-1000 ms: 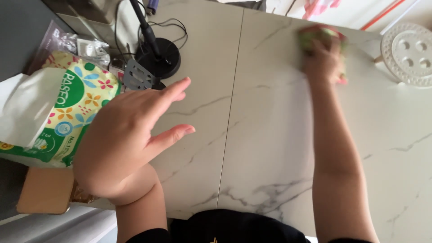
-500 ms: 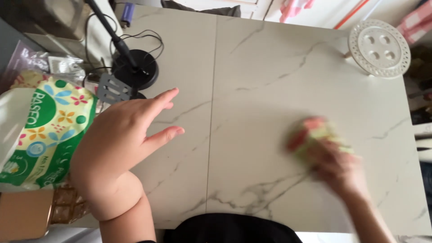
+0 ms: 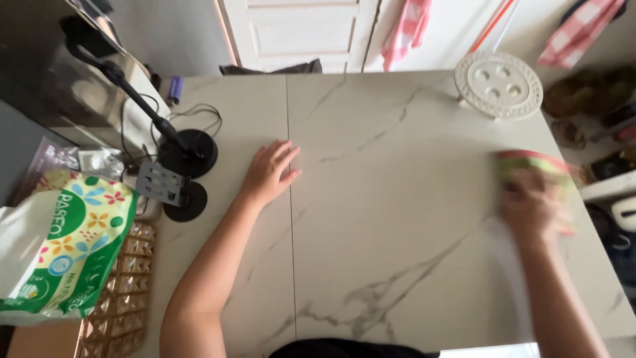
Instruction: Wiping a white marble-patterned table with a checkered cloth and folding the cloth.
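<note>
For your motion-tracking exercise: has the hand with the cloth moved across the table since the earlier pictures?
Yes. The right hand with the cloth has slid right, from mid-table to the table's right edge, below the white round trivet.

My left hand (image 3: 270, 171): bare, no rings, no watch. Left forearm bare to elbow, no sleeve showing. My right hand (image 3: 534, 207): bare, blurred, details unclear. Black top, sliver visible at bottom edge.
</note>
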